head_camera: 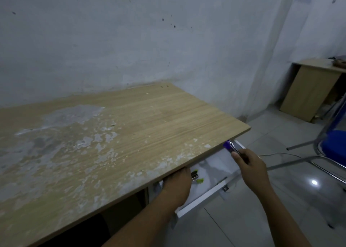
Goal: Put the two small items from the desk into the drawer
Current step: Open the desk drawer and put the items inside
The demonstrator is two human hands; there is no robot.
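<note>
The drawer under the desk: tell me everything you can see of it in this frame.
The drawer is white, looks like painted board or metal, and is pulled out from under the right end of the wooden desk. Its inside is pale and smooth. A small green and metal item lies in it near the left hand, which reaches inside. The right hand holds a purple and metal item over its far end. A small fitting hangs beneath the front panel.

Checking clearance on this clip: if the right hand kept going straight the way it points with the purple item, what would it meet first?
Probably the desk's front edge: the right hand aims the purple-handled item up toward it, above the open drawer. Depth is unclear; it might slip underneath.
</note>
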